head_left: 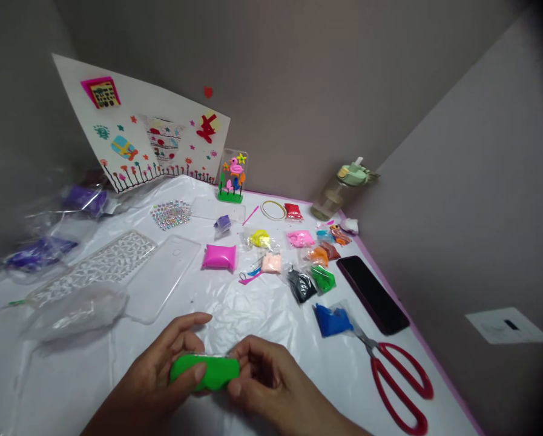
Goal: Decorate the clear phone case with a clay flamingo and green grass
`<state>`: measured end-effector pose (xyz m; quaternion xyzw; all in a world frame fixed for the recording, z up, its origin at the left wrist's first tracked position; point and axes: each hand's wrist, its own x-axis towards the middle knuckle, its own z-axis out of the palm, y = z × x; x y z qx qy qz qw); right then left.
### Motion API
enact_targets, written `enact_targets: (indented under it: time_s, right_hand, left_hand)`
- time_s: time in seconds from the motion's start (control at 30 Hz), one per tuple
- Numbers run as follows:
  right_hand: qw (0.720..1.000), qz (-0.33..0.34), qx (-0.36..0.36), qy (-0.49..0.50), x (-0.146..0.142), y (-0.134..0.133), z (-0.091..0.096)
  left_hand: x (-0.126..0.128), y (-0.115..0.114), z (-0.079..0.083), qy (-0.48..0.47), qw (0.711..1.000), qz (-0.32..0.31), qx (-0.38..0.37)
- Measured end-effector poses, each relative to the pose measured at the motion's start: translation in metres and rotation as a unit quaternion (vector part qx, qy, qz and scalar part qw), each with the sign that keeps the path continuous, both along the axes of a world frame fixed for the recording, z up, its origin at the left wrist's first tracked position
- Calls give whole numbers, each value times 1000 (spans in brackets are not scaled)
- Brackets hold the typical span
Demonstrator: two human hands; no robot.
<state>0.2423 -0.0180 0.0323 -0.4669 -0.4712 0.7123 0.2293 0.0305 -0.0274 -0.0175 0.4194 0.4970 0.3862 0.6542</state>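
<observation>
- The left hand (162, 369) and right hand (271, 381) are cut off at the wrists by the bottom edge. Their fingers hide the back and both ends of the green pack (205, 370), so I cannot tell whether it is sealed.
- The green pack lies level between the two hands, just above the table cover (262, 315). The left hand wraps its left end, with the thumb laid across the front. The right hand pinches its right end with curled fingertips. Both hands are closed on it.
- To the right of the right hand lies one pair of red scissors (396, 378), with the handles toward the person. The blade tips are tucked under a blue pack (332, 320).
- One dark phone (371, 293) lies face up near the table's right edge.
- Beyond the hands are more small packs of colour, one each of black (301, 284), green (323, 278), magenta (219, 257), peach (271, 263), yellow (259, 239), pink (300, 238), orange (319, 256) and red (293, 211). A few beside the orange one are too small to tell apart.
- Two clear cases lie to the left, one patterned (98, 266) and one plain (162, 278). A crumpled clear bag overlaps them.
- Two purple bags (83, 198) at the far left are blurred.
- At the back stand one decorated card (144, 133) and one bottle (339, 191).
</observation>
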Motion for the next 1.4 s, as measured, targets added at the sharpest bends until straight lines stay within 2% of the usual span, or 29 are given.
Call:
enact_targets:
  time_s: [0.13,0.23,0.4,0.77,1.1,1.4]
  right_hand:
    - [1000,-6,-1,-19,-5,-1,-4]
    - [999,4,1,-38,-8,-2,-3]
    - [999,5,18,-36,-9,-3,-1]
    - [1000,20,3,-9,-8,-4,-2]
    - [999,32,27,27,-7,-2,-4]
    - [999,12,-13,28,-8,-1,-2]
  left_hand:
    - [3,-2,0,34,999,-3,-12]
    - [8,-6,8,33,999,0,-36]
    - [13,-9,20,26,996,41,-79]
    - [6,-4,9,-88,986,46,-134]
    - [3,-1,17,-48,988,76,-128]
    - [3,-3,7,-58,990,72,-106]
